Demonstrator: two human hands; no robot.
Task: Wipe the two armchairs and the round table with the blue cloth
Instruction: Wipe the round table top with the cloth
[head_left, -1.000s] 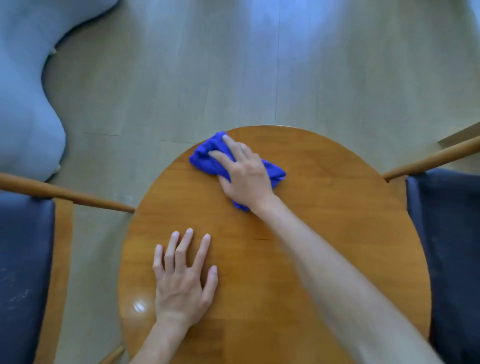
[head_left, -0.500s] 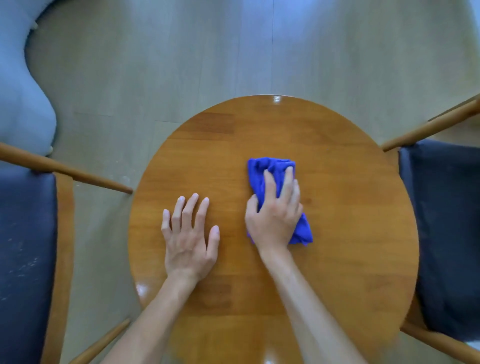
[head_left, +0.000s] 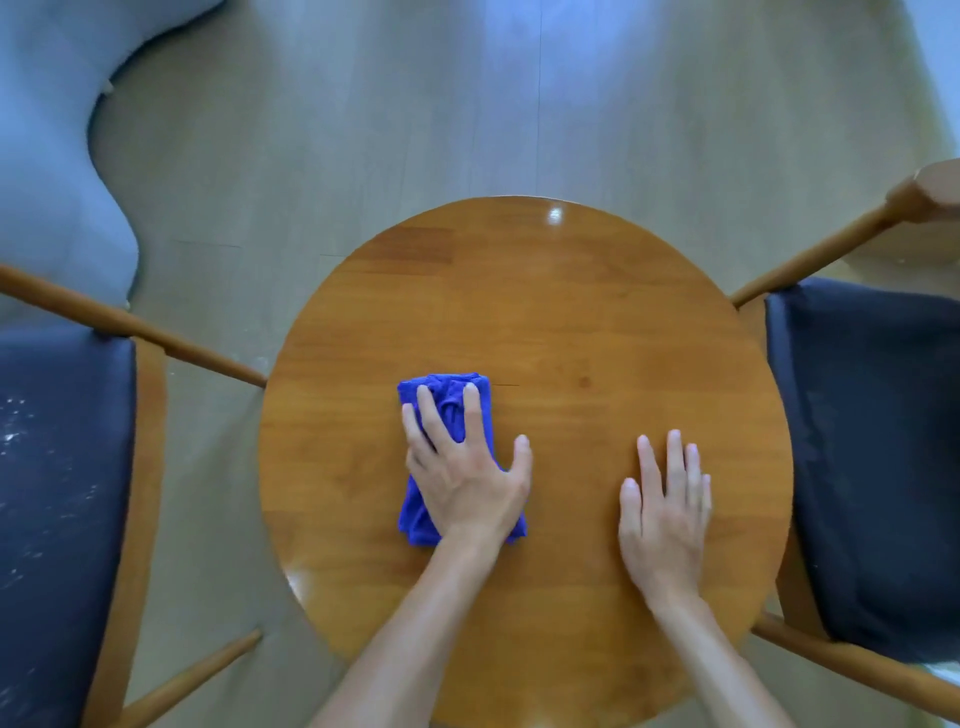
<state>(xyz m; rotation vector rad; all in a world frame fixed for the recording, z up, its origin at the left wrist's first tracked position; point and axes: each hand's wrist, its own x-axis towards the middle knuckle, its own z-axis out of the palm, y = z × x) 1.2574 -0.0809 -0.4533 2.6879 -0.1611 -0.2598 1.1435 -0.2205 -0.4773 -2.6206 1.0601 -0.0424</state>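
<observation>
Wiping the round table (head_left: 597, 322) with the blue cloth (head_left: 447, 400).

Soft, light, folded into a thick pad near the table's middle, left of centre; bound to bunch and slide easily on the glossy varnished wood, so best pressed flat under the palm rather than pinched at an edge. Left hand (head_left: 462, 478) flat on the cloth, fingers spread, thumb out on bare wood. Right hand (head_left: 662, 509) resting flat on the tabletop, fingers straight and close together, slightly blurred. Either side, left armchair (head_left: 57, 467) and right armchair (head_left: 872, 457): dark, perhaps leather-like seats, pale specks on the left one, rounded wooden arms.
</observation>
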